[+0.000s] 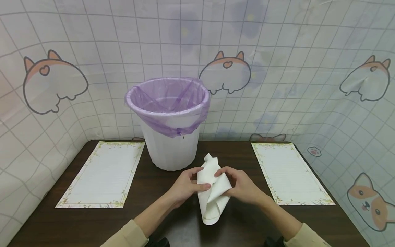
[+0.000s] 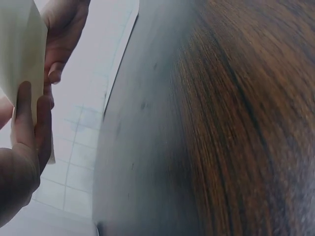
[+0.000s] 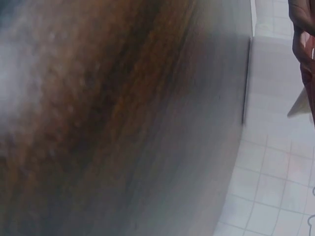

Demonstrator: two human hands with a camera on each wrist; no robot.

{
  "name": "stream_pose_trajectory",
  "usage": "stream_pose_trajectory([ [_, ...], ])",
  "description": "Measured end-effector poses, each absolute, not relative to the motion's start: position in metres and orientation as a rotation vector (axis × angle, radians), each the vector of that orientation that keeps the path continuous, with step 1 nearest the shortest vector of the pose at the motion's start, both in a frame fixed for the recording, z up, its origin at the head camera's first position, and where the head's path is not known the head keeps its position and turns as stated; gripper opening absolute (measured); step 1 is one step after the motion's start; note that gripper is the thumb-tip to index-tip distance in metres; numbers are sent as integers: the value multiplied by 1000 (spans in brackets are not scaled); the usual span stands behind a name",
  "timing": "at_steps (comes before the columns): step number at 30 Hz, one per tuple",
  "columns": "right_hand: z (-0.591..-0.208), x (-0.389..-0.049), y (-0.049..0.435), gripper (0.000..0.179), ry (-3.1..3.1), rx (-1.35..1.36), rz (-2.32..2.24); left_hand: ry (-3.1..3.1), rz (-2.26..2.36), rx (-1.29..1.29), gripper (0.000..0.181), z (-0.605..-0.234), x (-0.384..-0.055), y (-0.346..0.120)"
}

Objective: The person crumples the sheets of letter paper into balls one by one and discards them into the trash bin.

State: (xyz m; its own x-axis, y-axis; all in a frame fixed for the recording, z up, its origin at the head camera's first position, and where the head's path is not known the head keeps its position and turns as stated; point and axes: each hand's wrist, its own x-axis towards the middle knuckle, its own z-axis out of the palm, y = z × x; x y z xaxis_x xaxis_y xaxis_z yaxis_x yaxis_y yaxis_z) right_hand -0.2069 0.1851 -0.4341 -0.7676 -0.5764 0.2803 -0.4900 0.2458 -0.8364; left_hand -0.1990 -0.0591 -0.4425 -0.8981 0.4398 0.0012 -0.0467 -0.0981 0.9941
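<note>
A crumpled, folded sheet of white paper (image 1: 213, 202) is held above the dark table between both hands. My left hand (image 1: 186, 185) grips its left side, the thumb lying across the front of it. On the right, my right hand (image 1: 242, 185) pinches the paper with the fingers over its top and the thumb near its right edge. The left wrist view shows fingers of the left hand (image 2: 27, 142) against the back of the paper (image 2: 22, 54). Only part of the right hand (image 3: 305, 34) and a paper corner (image 3: 299, 104) appear in the right wrist view.
A white bin (image 1: 172, 147) lined with a purple bag (image 1: 168, 96) stands at the back of the table, left of the hands. Flat bordered sheets lie at the left (image 1: 103, 175) and right (image 1: 290, 175). A patterned curtain (image 1: 293, 85) surrounds the table (image 1: 172, 223).
</note>
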Motion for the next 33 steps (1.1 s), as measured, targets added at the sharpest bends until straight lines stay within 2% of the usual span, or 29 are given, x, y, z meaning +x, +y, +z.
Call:
stream_pose_trajectory([
  [6,-437,-207,182,44,2490,-1012,-1635,1843,2084,422,63,-440,-198,-57],
  [13,-437,-205,176,32,2551,-973,-1735,1843,2108,420,46,-440,-196,-55],
  [16,-438,-206,174,28,2569,-935,-1792,1849,2097,468,45,-441,-196,-54],
  [26,-434,-212,175,18,2593,-686,-1948,1557,2081,693,77,-435,-198,-65],
  [33,-429,-211,174,20,2582,-617,-1988,1469,2121,761,77,-436,-198,-65],
])
